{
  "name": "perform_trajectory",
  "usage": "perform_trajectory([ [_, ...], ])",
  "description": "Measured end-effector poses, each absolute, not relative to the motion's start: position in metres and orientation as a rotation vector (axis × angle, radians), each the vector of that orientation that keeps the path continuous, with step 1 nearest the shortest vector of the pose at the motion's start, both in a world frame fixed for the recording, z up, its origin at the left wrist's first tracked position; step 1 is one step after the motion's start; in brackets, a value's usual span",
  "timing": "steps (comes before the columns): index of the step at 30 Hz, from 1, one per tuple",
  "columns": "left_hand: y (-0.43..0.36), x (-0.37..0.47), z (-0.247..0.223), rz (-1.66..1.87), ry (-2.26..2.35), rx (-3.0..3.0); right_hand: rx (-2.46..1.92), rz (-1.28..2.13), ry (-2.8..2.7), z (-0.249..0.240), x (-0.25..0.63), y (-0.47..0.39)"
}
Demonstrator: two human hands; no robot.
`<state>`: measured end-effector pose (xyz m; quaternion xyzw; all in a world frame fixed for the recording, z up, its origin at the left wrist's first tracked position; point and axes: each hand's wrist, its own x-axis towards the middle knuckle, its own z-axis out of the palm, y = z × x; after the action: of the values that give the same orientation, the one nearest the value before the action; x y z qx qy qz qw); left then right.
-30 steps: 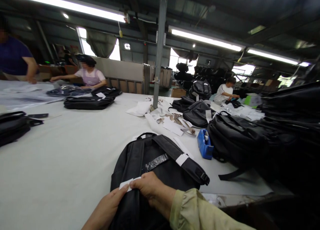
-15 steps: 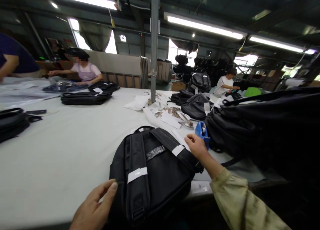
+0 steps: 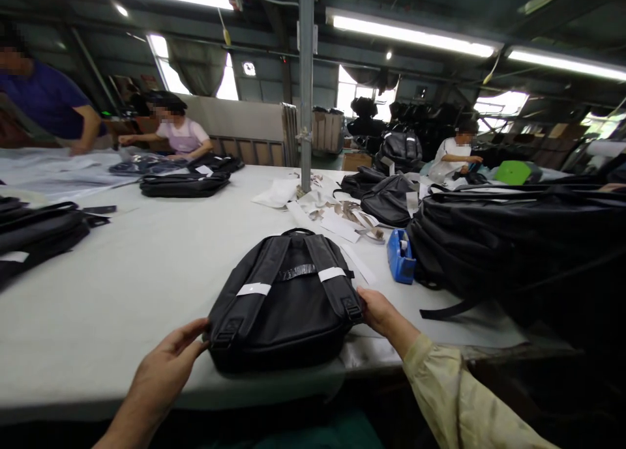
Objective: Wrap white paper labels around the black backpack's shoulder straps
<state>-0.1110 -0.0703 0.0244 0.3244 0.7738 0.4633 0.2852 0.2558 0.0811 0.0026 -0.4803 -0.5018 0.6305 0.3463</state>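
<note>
A black backpack (image 3: 298,312) lies on the white table (image 3: 147,266) with its shoulder straps facing up and its top handle pointing away from me. White bands wrap both straps, and a shiny dark strip crosses between them. At the backpack's lower left edge, my left hand (image 3: 169,361) pinches the side between thumb and fingers. My right hand (image 3: 379,311) grips the opposite side near the right strap buckle, its fingertips partly hidden behind the bag.
A blue tape dispenser (image 3: 401,260) stands right of the backpack, beside a large pile of black bags (image 3: 489,240). Paper scraps (image 3: 337,221) lie near the grey pole (image 3: 306,84). More bags (image 3: 44,234) are at left. Several people work beyond the table.
The backpack has turned straighter and lies flatter on the table. My right hand has come down from above the right strap to the bag's side. My left hand now touches the left edge.
</note>
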Motion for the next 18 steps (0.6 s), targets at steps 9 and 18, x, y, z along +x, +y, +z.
perform_trajectory([
  [9,-0.140,-0.089,-0.041,1.255,2.153,2.278,-1.015,0.112,-2.236,-0.006,0.270,-0.012],
  [18,-0.061,-0.052,-0.007,0.681,1.728,2.801,-0.664,-0.261,-2.405,-0.018,0.246,-0.011],
])
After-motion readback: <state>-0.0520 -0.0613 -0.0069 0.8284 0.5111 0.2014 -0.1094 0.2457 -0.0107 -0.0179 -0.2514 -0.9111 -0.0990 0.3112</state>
